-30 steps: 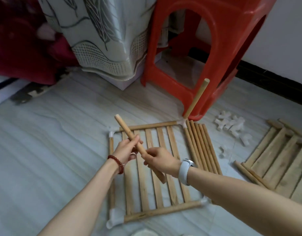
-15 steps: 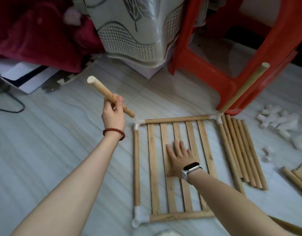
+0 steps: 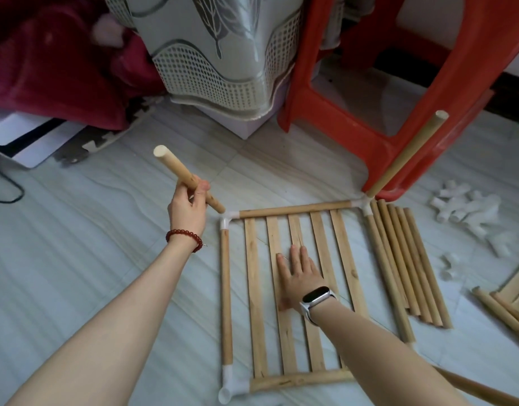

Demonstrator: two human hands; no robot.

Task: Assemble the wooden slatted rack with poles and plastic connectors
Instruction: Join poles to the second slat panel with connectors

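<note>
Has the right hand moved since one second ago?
Yes. The right hand let go of the pole and went down onto the slatted panel, now lying flat there.

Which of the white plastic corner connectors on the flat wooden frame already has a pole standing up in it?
The far right white plastic corner connector, by the red plastic stool; a slanting wooden pole rises from it.

— Worn on the left wrist? 
— A bracelet [image 3: 184, 236] of round dark-red beads, strung close, with a tiny metal end sticking out at one side.
— And on the right? 
— A slim watch [image 3: 316, 298]: dark, glossy oblong face on a white strap.
— Sleeves? 
— None in sight; both forearms bare up to the picture's edge.
</note>
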